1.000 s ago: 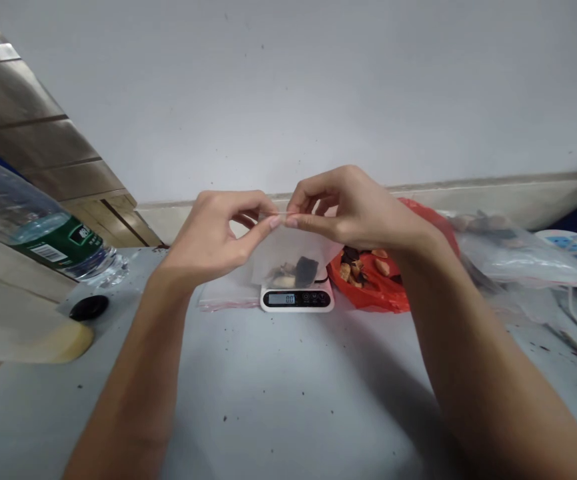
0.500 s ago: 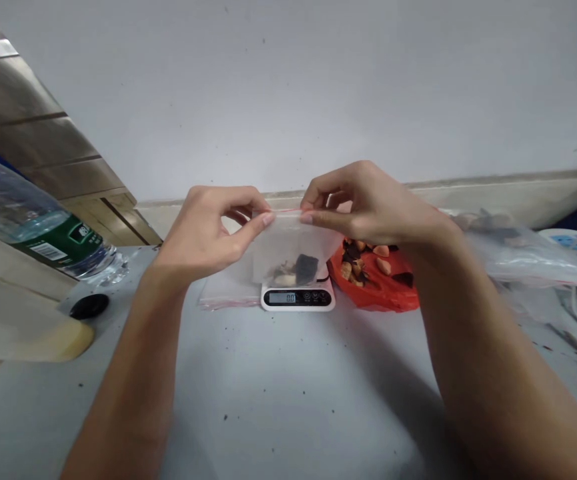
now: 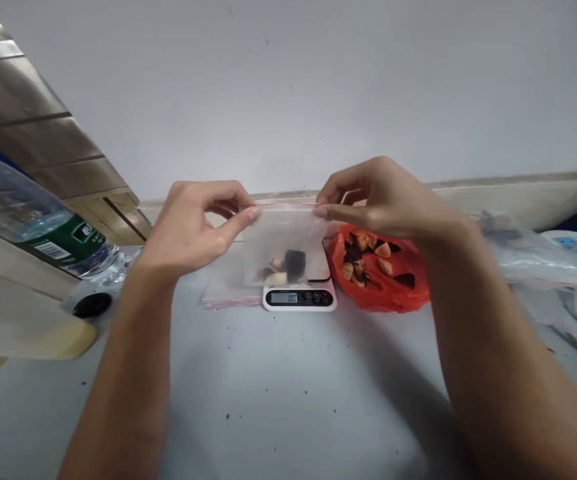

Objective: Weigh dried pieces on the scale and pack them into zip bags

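The small zip bag (image 3: 283,243) is showing clear, with a thin red strip running along its top edge, and dark brown and pale tan pieces (image 3: 282,267) sitting inside. At six o'clock of it, the scale (image 3: 299,297) is glowing white with a black display band. At three o'clock, the red bag (image 3: 381,277) is carrying orange and dark chips. Far off at nine o'clock, the clear bottle (image 3: 28,220) is wearing a green label.

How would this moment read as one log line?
left hand: pinches zip bag top | right hand: pinches other end | bag: above scale | red bag: right of scale
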A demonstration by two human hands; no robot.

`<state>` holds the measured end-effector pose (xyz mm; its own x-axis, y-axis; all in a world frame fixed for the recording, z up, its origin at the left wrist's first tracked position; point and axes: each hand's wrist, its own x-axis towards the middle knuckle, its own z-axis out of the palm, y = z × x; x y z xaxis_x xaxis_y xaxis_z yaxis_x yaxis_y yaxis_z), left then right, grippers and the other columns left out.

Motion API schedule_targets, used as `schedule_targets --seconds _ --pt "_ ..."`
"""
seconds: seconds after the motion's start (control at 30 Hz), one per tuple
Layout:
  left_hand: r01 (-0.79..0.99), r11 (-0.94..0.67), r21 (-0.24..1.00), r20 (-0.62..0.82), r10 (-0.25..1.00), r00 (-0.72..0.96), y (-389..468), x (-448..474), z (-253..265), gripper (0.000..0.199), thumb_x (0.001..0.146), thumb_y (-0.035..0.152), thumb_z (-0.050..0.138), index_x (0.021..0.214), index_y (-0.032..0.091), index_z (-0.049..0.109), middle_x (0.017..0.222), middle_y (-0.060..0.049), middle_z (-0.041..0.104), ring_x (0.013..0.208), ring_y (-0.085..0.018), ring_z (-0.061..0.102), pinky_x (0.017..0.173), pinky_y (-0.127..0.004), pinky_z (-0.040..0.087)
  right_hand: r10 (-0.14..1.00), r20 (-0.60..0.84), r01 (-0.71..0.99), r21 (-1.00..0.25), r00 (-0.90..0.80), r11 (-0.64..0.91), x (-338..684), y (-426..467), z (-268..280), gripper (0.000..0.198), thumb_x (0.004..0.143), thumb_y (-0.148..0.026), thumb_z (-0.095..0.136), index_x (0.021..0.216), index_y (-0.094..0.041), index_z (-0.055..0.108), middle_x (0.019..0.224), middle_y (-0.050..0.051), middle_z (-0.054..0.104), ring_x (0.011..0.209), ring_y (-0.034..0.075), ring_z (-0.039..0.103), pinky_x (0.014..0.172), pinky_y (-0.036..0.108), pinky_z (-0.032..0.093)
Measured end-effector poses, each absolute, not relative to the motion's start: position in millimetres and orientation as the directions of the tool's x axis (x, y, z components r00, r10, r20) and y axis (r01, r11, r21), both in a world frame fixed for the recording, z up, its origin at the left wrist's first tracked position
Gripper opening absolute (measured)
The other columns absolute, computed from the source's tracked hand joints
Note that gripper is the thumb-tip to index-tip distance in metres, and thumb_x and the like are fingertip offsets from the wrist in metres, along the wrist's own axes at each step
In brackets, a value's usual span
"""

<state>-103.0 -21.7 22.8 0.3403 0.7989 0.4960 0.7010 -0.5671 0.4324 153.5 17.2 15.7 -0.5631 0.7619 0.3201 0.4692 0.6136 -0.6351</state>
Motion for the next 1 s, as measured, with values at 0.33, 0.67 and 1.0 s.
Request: schedule_targets --seconds 0.33,0.67,1.0 --pt "0.669 -0.578 0.467 0.530 0.789 0.312 -21.3 -104.6 22.7 0.017 0.089 0.035 0.068 0.075 0.025 0.070 0.078 -0.001 0.077 0.078 -0.020 0.074 0.079 -0.032 0.064 0.759 0.345 0.430 -0.662 -0.553 0.614 157.2 18.1 15.2 0.036 0.087 -0.058 0.077 0.092 -0.023 0.076 0.080 0.006 0.075 0.073 0.021 0.067 0.068 0.035 0.051" --pt "0.624 -0.593 0.509 0.502 0.794 0.344 -23.0 -90.1 17.5 0.017 0.090 0.037 0.072 0.078 0.026 0.077 0.083 0.000 0.083 0.081 -0.020 0.078 0.081 -0.030 0.064 0.662 0.401 0.413 -0.549 -0.633 0.727 132.1 13.9 13.7 0.021 0.095 -0.028 0.066 0.076 -0.023 0.062 0.063 -0.004 0.053 0.062 0.014 0.045 0.063 0.031 0.036" --pt "0.648 -0.593 0.478 0.554 0.776 0.301 -22.6 -98.5 19.2 0.016 0.093 0.035 0.068 0.081 0.025 0.074 0.088 -0.001 0.082 0.087 -0.021 0.077 0.083 -0.031 0.064 0.718 0.310 0.400 -0.663 -0.623 0.633 147.5 18.4 13.0 0.048 0.089 -0.069 0.072 0.076 -0.023 0.063 0.057 -0.005 0.048 0.055 0.013 0.041 0.057 0.032 0.031"
